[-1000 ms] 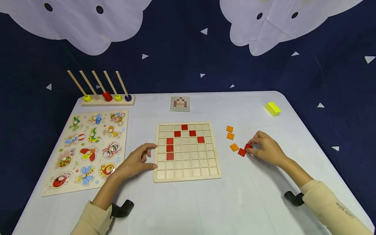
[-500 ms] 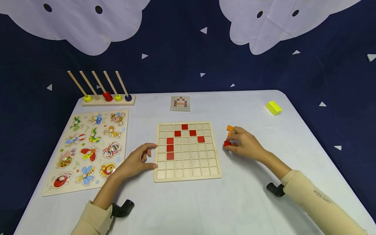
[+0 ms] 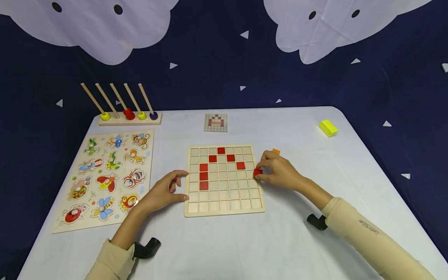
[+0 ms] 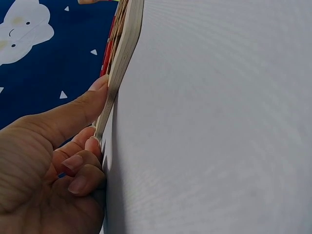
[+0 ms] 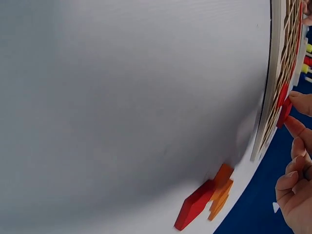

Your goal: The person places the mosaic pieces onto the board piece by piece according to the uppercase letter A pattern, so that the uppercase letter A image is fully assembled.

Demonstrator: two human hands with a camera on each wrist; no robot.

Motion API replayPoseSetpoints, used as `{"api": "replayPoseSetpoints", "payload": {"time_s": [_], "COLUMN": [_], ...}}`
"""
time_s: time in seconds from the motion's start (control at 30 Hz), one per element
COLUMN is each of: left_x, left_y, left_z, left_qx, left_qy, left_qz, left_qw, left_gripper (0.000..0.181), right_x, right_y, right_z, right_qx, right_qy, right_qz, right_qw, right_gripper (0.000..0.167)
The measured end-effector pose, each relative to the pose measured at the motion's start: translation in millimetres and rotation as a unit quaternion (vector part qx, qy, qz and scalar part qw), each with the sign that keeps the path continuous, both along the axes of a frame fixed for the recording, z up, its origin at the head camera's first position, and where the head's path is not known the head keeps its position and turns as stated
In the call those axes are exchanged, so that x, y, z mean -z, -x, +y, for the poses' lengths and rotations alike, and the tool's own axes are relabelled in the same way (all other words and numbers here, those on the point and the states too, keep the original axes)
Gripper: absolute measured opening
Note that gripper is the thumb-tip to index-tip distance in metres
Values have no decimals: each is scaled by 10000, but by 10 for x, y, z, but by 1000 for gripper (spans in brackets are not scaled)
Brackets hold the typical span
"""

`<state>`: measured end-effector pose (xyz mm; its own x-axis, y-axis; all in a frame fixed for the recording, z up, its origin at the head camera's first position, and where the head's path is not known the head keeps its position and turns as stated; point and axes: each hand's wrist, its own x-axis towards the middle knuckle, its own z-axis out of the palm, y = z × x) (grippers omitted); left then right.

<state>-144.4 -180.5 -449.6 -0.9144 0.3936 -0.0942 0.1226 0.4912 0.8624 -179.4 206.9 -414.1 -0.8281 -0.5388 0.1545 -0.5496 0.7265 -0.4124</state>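
A wooden grid board lies in the middle of the table, with several red tiles in its squares. My left hand rests its thumb and index finger against the board's left edge, its other fingers bent. Between thumb and fingertips, my right hand pinches a red tile just over the board's right edge. The right wrist view shows a loose red tile beside orange tiles; in the head view the right hand hides most of these.
Behind the board lies a small pattern card. An insect puzzle lies on the left, a peg stand with coloured beads behind it. At the back right is a yellow block. The white table ends before a dark curtain.
My right hand has carried the red tile leftward from beside the loose tiles to the board's right edge. The left hand has stayed at the board's left edge.
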Motion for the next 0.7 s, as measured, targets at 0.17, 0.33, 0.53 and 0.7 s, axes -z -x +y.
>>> {"api": "replayPoseSetpoints", "payload": {"time_s": [0.17, 0.33, 0.53, 0.7], "left_x": [-6, -10, -9, -21], "left_y": [-1, -7, -8, -11], "left_z": [5, 12, 15, 0], "left_qx": [17, -10, -20, -21], "left_qy": [18, 21, 15, 2], "left_qz": [39, 0, -29, -35], "left_qw": [10000, 10000, 10000, 10000], "left_gripper": [68, 68, 68, 68], "right_x": [5, 19, 51, 90], "right_y": [15, 52, 106, 145], "right_z": [-130, -278, -378, -399], "right_qx": [-144, -295, -412, -256], "right_qy": [-4, -82, 45, 301], "right_qz": [111, 13, -321, -769], "right_qw": [9998, 9995, 9986, 9963], "right_gripper": [18, 21, 19, 14]}}
